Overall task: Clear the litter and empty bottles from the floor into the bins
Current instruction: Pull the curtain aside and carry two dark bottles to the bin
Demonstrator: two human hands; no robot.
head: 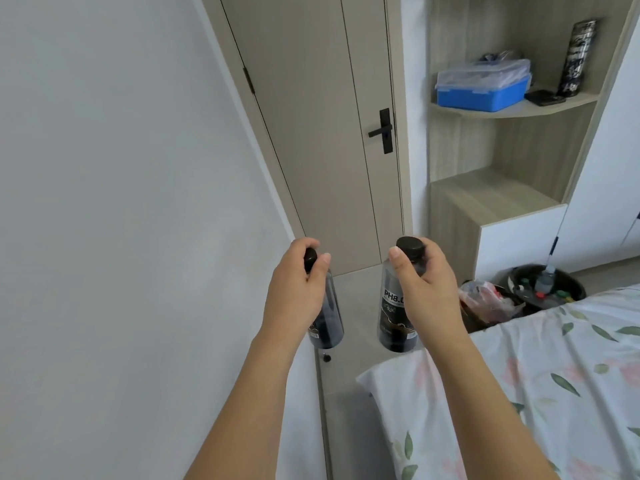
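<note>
My left hand (298, 282) grips the neck of a dark clear bottle (329, 317) just under its black cap, and the bottle hangs upright above the floor. My right hand (426, 282) grips a second dark bottle (393, 317) labelled "PH8" around its black cap. Both bottles look empty. To the right stands a round black bin (575, 289) with bottle caps and a spray bottle showing inside. Beside it is a second bin (474, 323) holding a crumpled clear bag with red litter. A small black cap (326, 357) lies on the floor by the wall.
A closed beige door (329, 133) with a black handle faces me. The grey wall (138, 202) runs along the left. A bed with a floral sheet (536, 393) fills the lower right. Corner shelves (519, 109) hold a blue box and a dark canister.
</note>
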